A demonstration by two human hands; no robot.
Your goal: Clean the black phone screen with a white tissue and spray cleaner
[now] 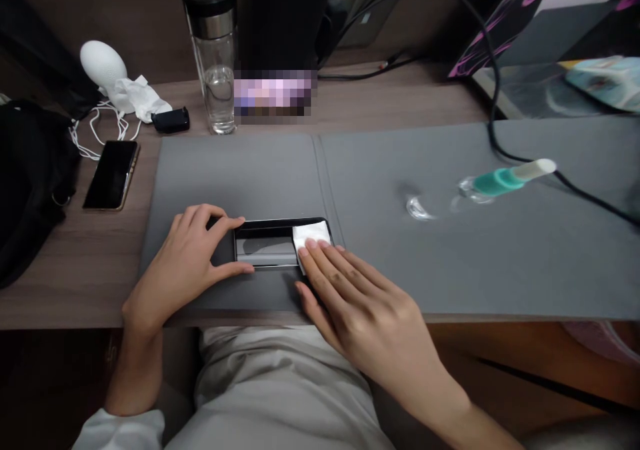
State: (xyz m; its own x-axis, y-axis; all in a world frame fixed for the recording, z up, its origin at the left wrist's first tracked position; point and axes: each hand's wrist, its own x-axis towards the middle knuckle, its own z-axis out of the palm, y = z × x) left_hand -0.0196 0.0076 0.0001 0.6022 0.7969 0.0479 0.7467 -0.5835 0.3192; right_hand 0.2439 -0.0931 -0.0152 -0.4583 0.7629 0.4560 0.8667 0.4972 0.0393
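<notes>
On the grey desk mat lies a phone, its glossy dark-edged screen facing up with light reflections. My left hand holds its left end, index fingertip at the far edge and thumb at the near edge. A folded white tissue covers the right end of the screen. My right hand lies flat over it, the outstretched fingertips pressing the tissue down and the thumb apart, off the phone. Right of the hands, a small clear bottle with a green label and pale top looks blurred, near a clear cap-like piece.
The grey mat reaches the desk's front edge. Behind it stands a glass water bottle. A second phone, a white egg-shaped device with cables and crumpled tissue are at left. A black cable crosses the right side.
</notes>
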